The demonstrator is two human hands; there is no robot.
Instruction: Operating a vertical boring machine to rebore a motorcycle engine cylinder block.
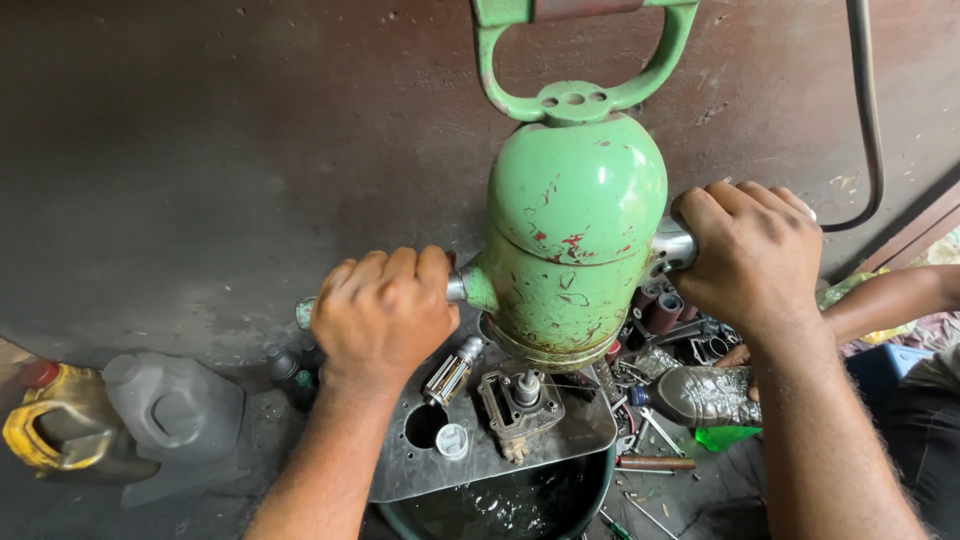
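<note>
Dark, stained concrete floor fills most of the view, with a black hose curving down the upper right. At the centre stands a green machine, a rounded, chipped housing with red showing through the paint and a looped green handle at its top. Both hands are closed around metal side grips that stick out of the housing: the left hand is wrapped tight on the left grip, the right hand on the right grip. Below the machine lies a grey metal plate with round holes, resting over a dark tub of black liquid. On the plate sit a small engine part with a stud, directly under the housing, and a ribbed metal cylinder just beside the left hand. To the right, a heap of small metal parts and tools lies close by the machine, with a dirty plastic bottle on its side. At the lower left, well apart, lie a grey jug and a yellow jug, touching each other. Another person's arm reaches in at the right edge, behind the right wrist.
</note>
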